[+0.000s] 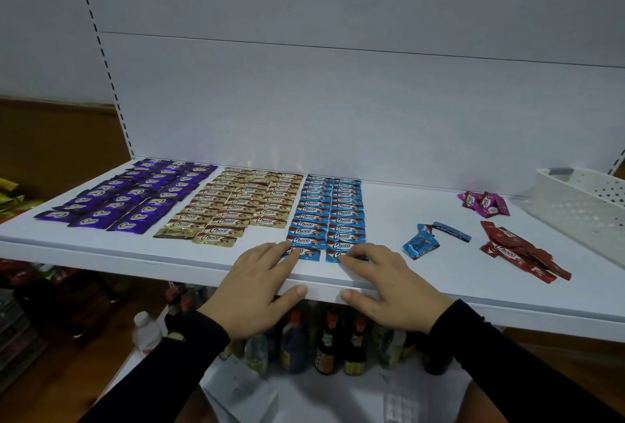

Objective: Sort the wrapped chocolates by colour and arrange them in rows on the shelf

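On the white shelf (135, 258) lie sorted blocks of wrapped chocolates: purple ones (132, 196) at the left, gold ones (236, 203) in the middle, blue ones (329, 213) in two columns. My left hand (257, 284) rests at the shelf's front edge, its fingertips touching the nearest blue chocolate of the left column. My right hand (382, 284) lies beside it, fingertips on the nearest blue chocolate of the right column. Loose piles lie to the right: a few blue (429, 240), several red (521, 253), a few pink (483, 203).
A white perforated basket (581, 209) stands at the shelf's right end. The white back panel (338, 101) rises behind the rows. Below the shelf stand several dark bottles (324, 345) and a white bottle (145, 331). Bare shelf lies between the blue columns and the loose piles.
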Demonstrator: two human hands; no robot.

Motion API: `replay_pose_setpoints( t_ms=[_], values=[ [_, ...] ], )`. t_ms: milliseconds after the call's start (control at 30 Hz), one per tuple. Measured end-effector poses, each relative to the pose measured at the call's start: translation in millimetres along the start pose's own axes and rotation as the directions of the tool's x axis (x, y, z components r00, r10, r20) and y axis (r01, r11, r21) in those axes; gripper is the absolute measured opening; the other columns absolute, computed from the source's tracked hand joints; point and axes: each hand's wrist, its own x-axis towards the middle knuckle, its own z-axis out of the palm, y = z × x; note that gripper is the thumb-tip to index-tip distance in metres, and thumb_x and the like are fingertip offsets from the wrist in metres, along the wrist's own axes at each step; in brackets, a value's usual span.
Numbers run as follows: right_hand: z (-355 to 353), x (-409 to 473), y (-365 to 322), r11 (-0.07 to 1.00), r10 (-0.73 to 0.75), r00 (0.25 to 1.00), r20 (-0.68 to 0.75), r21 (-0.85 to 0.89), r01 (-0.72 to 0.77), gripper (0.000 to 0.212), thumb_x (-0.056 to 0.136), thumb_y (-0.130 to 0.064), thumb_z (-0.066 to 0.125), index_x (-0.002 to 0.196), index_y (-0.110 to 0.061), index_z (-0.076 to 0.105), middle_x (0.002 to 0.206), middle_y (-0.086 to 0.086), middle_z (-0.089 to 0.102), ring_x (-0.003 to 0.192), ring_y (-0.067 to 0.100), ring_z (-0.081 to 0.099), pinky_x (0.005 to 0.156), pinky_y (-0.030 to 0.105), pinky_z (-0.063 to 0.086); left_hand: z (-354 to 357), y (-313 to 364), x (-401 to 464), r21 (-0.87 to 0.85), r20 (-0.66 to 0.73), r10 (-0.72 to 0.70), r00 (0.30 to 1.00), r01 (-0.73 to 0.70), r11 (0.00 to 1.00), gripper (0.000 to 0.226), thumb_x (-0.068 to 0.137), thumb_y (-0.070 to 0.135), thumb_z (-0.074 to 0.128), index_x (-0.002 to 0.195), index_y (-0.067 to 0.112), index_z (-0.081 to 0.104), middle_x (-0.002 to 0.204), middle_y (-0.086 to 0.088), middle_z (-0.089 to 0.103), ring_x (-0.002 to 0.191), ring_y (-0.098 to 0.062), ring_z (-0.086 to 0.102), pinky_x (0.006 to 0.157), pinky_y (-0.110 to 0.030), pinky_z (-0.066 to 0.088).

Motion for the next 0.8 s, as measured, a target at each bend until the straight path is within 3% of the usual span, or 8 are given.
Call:
replay_pose_setpoints(
  t_ms=[267,467,700,800],
  values=[
    [-3,-2,-3,1.0,0.017,1.0,-0.008,-0.004,-0.017,0.062,0.095,-0.06,0.044,0.149,-0.029,0.037,0.149,-0.01,0.03,0.134,0.009,0.026,0.114,0.027,0.026,0,-3,0,-0.023,0.021,-0.025,0.999,0.026,0.999,0.107,0.073,0.086,-0.017,0.158,0.031,0.02,0.164,0.007,0.017,0.148,-0.013,0.013,0.121,-0.031,0.014],
    [-4,-2,-5,1.0,0.023,1.0,-0.01,-0.008,-0.023,0.059,0.096,-0.057,0.044,0.147,-0.029,0.039,0.148,-0.011,0.032,0.133,0.008,0.026,0.114,0.027,0.026,-1,-1,1,-0.009,0.023,-0.033,0.999,0.033,0.999,0.109,0.071,0.085,-0.019,0.158,0.031,0.02,0.165,0.007,0.016,0.148,-0.015,0.012,0.12,-0.032,0.012],
    [-3,-1,-4,0.999,0.032,0.999,-0.044,0.005,-0.032,0.06,0.095,-0.058,0.044,0.148,-0.03,0.038,0.148,-0.012,0.032,0.135,0.007,0.026,0.114,0.026,0.027,-6,1,1,-0.065,0.008,-0.041,0.999,0.042,0.997,0.095,0.08,0.082,-0.001,0.157,0.03,0.022,0.165,0.007,0.016,0.148,-0.012,0.012,0.12,-0.029,0.012],
    [-5,-1,-1,0.998,0.056,0.994,-0.096,0.032,-0.053,0.06,0.095,-0.059,0.044,0.147,-0.029,0.041,0.147,-0.011,0.035,0.135,0.008,0.03,0.113,0.027,0.031,-12,3,5,-0.114,-0.038,-0.047,0.998,0.042,0.993,0.104,0.077,0.087,-0.004,0.156,0.028,0.028,0.163,0.005,0.023,0.147,-0.013,0.018,0.119,-0.03,0.016]
  ],
)
